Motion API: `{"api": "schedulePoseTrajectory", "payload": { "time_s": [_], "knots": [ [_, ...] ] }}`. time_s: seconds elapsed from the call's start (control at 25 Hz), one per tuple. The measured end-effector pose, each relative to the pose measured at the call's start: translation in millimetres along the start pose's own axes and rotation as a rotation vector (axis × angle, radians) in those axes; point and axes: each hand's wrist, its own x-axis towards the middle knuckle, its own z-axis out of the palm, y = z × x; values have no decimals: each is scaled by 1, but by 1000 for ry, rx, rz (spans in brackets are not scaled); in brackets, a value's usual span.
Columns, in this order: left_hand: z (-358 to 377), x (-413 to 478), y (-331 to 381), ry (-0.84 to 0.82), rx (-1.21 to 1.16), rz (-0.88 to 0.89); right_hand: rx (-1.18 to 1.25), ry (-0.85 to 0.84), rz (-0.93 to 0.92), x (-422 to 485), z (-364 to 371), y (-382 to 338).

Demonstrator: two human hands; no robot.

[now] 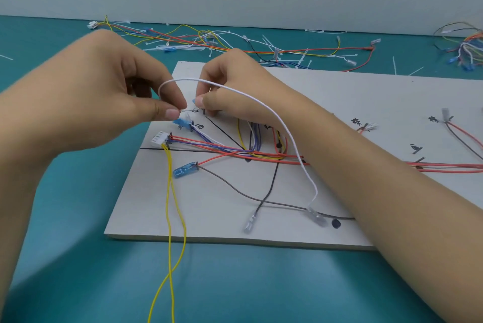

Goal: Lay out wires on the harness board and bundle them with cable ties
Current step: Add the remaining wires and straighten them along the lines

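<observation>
The white wire (pixel 261 103) is thin and looks braided. It loops up from the left hand (pixel 104 92), arcs over the right hand (pixel 235 87) and drops toward 5 o'clock, ending in a clear terminal (pixel 316 216) that lies on the board (pixel 366 103) near its front edge. The board is a pale grey sheet on the teal table (pixel 78 231), with black lines and markings, and red, purple, yellow and grey wires already run across it.

Left fingers (pixel 170 113) are pinched tight, thumb against forefinger, on the wire's near end just above the board's 9 o'clock edge. Right fingers (pixel 209 101) are curled too, nipping a small blue bit (pixel 194 100) right next to that end, can't tell exactly what it is. The two hands are almost touching.

A white connector (pixel 159 138) sits at 6 o'clock from the left fingers, and yellow wires (pixel 170 218) trail from it off the board. Loose wires (pixel 209 40) are piled at 12 o'clock
</observation>
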Motion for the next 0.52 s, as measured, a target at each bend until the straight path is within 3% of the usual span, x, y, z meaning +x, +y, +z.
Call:
{"api": "schedulePoseTrajectory", "payload": {
  "time_s": [0.52],
  "knots": [
    [29,-8,41,-125,-36,148,-112,-239,-24,-6,-20,-14]
  ]
}}
